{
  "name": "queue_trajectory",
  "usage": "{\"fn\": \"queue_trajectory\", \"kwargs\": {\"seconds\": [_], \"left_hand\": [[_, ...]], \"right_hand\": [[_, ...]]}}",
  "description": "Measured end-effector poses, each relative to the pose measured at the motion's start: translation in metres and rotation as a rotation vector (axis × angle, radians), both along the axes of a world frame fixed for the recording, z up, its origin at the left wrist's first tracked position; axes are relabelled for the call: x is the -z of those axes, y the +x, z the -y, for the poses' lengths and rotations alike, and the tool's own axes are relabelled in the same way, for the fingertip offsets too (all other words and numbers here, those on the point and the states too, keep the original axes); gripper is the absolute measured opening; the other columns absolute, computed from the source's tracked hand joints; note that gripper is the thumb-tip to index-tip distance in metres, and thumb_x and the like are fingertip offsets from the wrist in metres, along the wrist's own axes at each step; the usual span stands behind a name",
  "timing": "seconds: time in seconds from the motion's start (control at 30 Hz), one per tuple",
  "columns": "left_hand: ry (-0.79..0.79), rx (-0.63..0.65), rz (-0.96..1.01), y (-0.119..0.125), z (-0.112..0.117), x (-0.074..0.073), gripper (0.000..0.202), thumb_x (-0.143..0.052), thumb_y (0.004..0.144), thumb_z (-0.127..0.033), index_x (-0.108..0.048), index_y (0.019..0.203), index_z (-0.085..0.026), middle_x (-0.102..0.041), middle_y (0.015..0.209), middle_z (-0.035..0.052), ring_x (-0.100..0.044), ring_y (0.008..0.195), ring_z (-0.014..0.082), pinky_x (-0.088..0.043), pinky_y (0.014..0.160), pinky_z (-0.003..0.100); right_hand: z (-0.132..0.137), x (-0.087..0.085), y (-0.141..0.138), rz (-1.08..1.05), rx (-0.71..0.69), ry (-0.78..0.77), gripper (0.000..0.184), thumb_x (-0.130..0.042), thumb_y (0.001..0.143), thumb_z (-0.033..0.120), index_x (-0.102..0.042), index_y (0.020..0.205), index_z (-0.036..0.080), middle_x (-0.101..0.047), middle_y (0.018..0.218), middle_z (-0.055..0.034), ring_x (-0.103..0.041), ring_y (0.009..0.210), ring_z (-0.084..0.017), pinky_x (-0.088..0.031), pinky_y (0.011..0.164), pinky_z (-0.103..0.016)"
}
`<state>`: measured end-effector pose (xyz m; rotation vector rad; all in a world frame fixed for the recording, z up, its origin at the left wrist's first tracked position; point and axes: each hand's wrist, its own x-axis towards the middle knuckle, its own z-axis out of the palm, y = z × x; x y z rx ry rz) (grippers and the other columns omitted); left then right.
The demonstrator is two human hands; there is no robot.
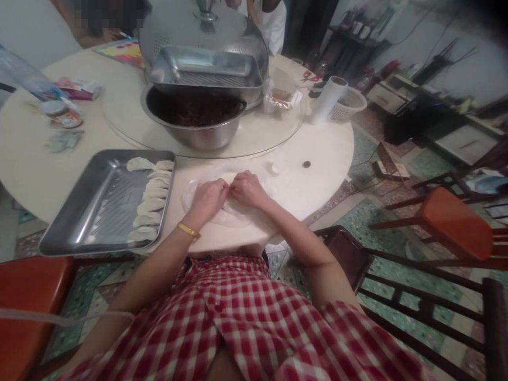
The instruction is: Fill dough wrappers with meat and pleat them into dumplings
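My left hand and my right hand meet over the near edge of the table, fingers pinched together. Between and behind the fingertips shows a pale, thin dumpling wrapper, which both hands grip; the fingers hide part of it. Under them spreads a clear plastic sheet or bag with more pale dough on or in it. Left of my hands stands a metal tray, with several folded dumplings in a row along its right side. A small white piece lies right of my right hand.
Behind my hands, a steel bowl of dark filling stands on a glass turntable, before another metal tray. A plastic roll and basket stand right; a jar is left. Chairs stand around.
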<state>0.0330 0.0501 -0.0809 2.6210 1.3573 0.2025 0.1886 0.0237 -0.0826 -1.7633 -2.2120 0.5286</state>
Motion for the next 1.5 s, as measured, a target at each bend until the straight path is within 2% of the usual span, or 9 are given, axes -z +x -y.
{"fn": "queue_trajectory", "kwargs": {"seconds": [0.23, 0.4, 0.5, 0.63, 0.8, 0.97, 1.17, 1.37, 1.5], "left_hand": [[0.026, -0.044, 0.063, -0.008, 0.006, -0.006, 0.028, -0.04, 0.094, -0.025, -0.065, 0.101, -0.015, -0.073, 0.089, 0.0105, -0.066, 0.088, 0.0265, -0.041, 0.078, 0.036], [0.036, 0.004, 0.063, -0.017, 0.018, -0.002, 0.032, -0.041, 0.094, -0.026, -0.068, 0.11, -0.019, -0.074, 0.101, 0.0091, -0.065, 0.094, 0.026, -0.039, 0.081, 0.038], [0.036, 0.03, 0.01, -0.018, 0.02, 0.003, 0.037, -0.039, 0.094, -0.026, -0.066, 0.12, -0.021, -0.074, 0.098, 0.0104, -0.065, 0.09, 0.0285, -0.038, 0.079, 0.04], [0.036, 0.057, -0.075, -0.018, 0.021, 0.003, 0.038, -0.038, 0.094, -0.024, -0.068, 0.117, -0.02, -0.074, 0.089, 0.0124, -0.065, 0.087, 0.0303, -0.037, 0.077, 0.042], [0.041, 0.071, -0.101, -0.018, 0.023, 0.001, 0.037, -0.038, 0.094, -0.024, -0.069, 0.114, -0.021, -0.074, 0.089, 0.011, -0.066, 0.089, 0.0295, -0.037, 0.078, 0.041], [0.058, 0.026, -0.1, -0.012, 0.018, -0.003, 0.04, -0.035, 0.095, -0.025, -0.064, 0.121, -0.019, -0.074, 0.092, 0.0131, -0.067, 0.089, 0.0308, -0.039, 0.077, 0.042], [0.057, -0.004, -0.094, -0.006, 0.011, -0.005, 0.04, -0.036, 0.094, -0.023, -0.061, 0.125, -0.021, -0.073, 0.083, 0.0109, -0.068, 0.08, 0.0275, -0.04, 0.073, 0.038], [0.109, 0.006, -0.099, -0.009, 0.017, -0.005, 0.04, -0.034, 0.096, -0.027, -0.062, 0.124, -0.019, -0.069, 0.1, 0.0135, -0.06, 0.1, 0.0299, -0.039, 0.079, 0.04], [0.107, 0.063, -0.134, -0.013, 0.019, -0.002, 0.037, -0.037, 0.095, -0.027, -0.067, 0.114, -0.018, -0.066, 0.095, 0.0136, -0.06, 0.094, 0.0299, -0.039, 0.076, 0.04]], "right_hand": [[-0.012, -0.001, -0.001, -0.101, 0.091, -0.091, 0.025, -0.052, 0.084, 0.021, -0.075, 0.091, 0.013, -0.069, 0.106, -0.0127, -0.054, 0.103, -0.026, -0.038, 0.086, -0.036], [-0.019, -0.002, 0.007, -0.208, 0.138, -0.146, 0.024, -0.053, 0.081, 0.02, -0.075, 0.083, 0.011, -0.07, 0.083, -0.0057, -0.057, 0.08, -0.015, -0.04, 0.073, -0.024], [-0.02, -0.004, 0.009, -0.277, 0.153, -0.172, 0.022, -0.054, 0.078, 0.019, -0.074, 0.076, 0.011, -0.068, 0.073, -0.0025, -0.056, 0.07, -0.011, -0.039, 0.067, -0.021], [-0.023, -0.005, 0.012, -0.336, 0.206, -0.209, 0.021, -0.052, 0.077, 0.017, -0.072, 0.075, 0.01, -0.064, 0.068, -0.001, -0.055, 0.067, -0.01, -0.038, 0.061, -0.019], [-0.026, -0.006, 0.015, -0.372, 0.262, -0.246, 0.025, -0.048, 0.079, 0.02, -0.071, 0.083, 0.01, -0.063, 0.069, -0.0011, -0.055, 0.065, -0.01, -0.038, 0.056, -0.018], [-0.026, -0.007, 0.015, -0.343, 0.213, -0.243, 0.02, -0.053, 0.077, 0.021, -0.071, 0.077, 0.011, -0.065, 0.071, -0.0004, -0.054, 0.067, -0.01, -0.038, 0.061, -0.019], [-0.025, -0.004, 0.007, -0.245, 0.165, -0.183, 0.022, -0.062, 0.078, 0.032, -0.073, 0.081, 0.014, -0.069, 0.082, -0.0048, -0.056, 0.078, -0.015, -0.04, 0.072, -0.025], [-0.031, 0.0, 0.007, -0.29, 0.287, -0.125, 0.018, -0.057, 0.08, 0.025, -0.072, 0.083, 0.015, -0.069, 0.091, -0.0066, -0.057, 0.082, -0.015, -0.041, 0.077, -0.025], [-0.041, -0.003, 0.022, -0.389, 0.378, -0.098, 0.02, -0.056, 0.08, 0.029, -0.07, 0.081, 0.015, -0.066, 0.078, -0.0006, -0.056, 0.073, -0.012, -0.042, 0.069, -0.023]]}}
